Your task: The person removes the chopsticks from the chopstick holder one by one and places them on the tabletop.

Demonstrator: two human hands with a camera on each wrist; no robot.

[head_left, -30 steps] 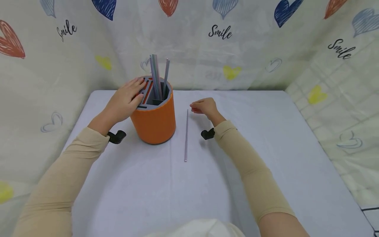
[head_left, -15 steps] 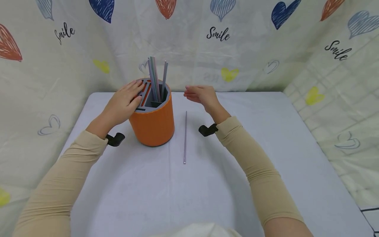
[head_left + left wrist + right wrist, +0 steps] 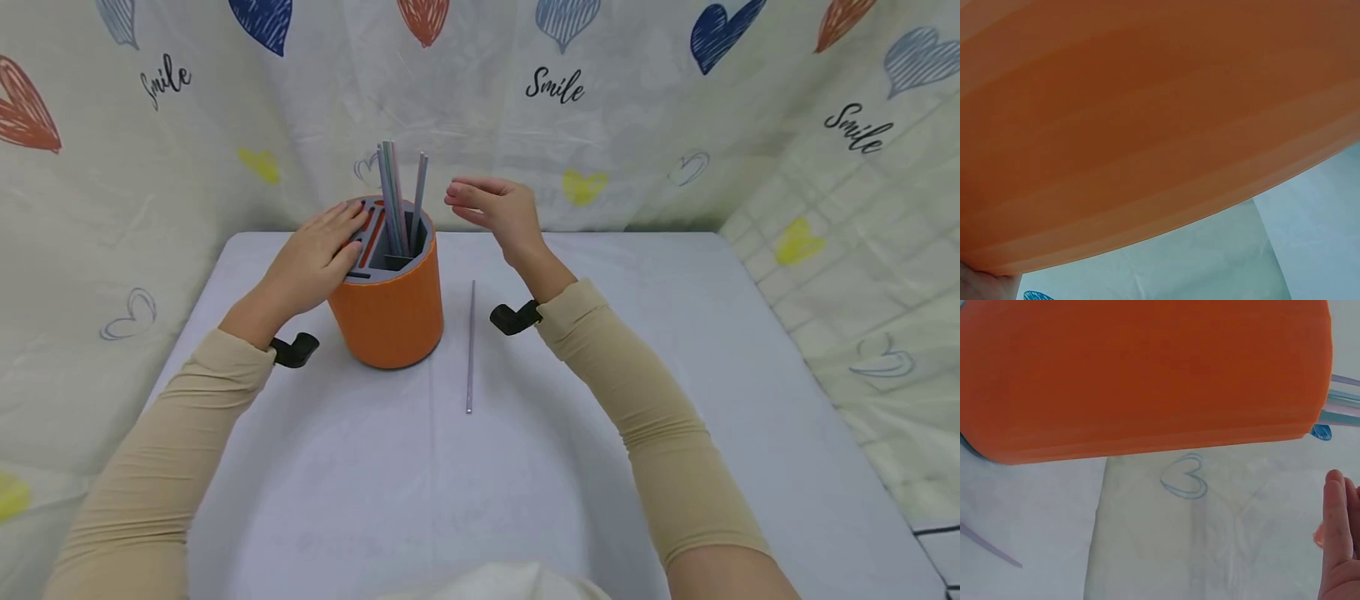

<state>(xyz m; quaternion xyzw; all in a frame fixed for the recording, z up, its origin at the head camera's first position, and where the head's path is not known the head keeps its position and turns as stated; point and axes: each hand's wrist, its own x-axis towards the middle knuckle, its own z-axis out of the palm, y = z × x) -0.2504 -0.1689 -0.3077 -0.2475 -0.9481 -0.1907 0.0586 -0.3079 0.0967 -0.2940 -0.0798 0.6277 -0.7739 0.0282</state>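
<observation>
An orange cylindrical holder with a grey slotted top stands left of the table's centre. Several slim pastel sticks rise upright from its open compartment. Across the left part of its top lies my left hand, fingers extended and thumb at the rim. To the right of the sticks my right hand is raised, apart from them. Its fingers look mostly straight in the right wrist view, and nothing shows between them. One thin lilac stick lies on the table, right of the holder and below my right hand.
The table has a white cover. Behind it hangs a pale curtain printed with hearts and "Smile". A black wrist camera juts inward from my right wrist, another camera from my left.
My right hand has risen from beside the far end of the lying stick and shifted slightly left, closer to the upright sticks. My left hand stays on the holder.
</observation>
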